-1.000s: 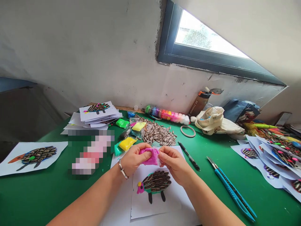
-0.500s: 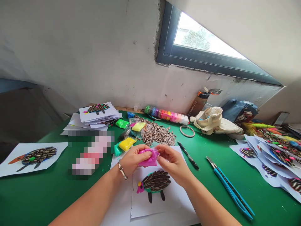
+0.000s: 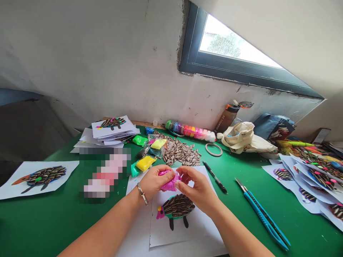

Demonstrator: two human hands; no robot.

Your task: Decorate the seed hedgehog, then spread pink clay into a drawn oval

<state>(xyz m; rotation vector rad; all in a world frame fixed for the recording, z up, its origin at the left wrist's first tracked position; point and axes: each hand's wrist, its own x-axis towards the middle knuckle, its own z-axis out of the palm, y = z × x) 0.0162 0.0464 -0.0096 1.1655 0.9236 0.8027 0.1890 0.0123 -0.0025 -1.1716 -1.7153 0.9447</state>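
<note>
My left hand [image 3: 155, 182] is closed round a packet of pink modelling clay [image 3: 169, 181], thumb on top. My right hand [image 3: 195, 185] pinches the clear plastic edge of that packet at its right end. Both hands hover over the upper part of a paper picture [image 3: 184, 235]. On the paper is an animal [image 3: 179, 207] with a body of sunflower seeds, a pink head with a yellow piece, and dark legs. Behind my hands lies a heap of sunflower seeds [image 3: 179, 151]. A packet of yellow clay [image 3: 146, 163] lies just left of it.
A blue utility knife [image 3: 264, 214] with its blade out and a black pen [image 3: 215, 177] lie to the right. Stacked seed pictures stand at back left [image 3: 112, 128] and right [image 3: 313, 182]. A tape roll [image 3: 213, 150], cloth bag [image 3: 241, 137] and bottle [image 3: 227, 116] sit behind.
The pink packet has tilted and bunched up in my left hand. My right fingers stay at its plastic end, slightly shifted. The whole view has moved a little.
</note>
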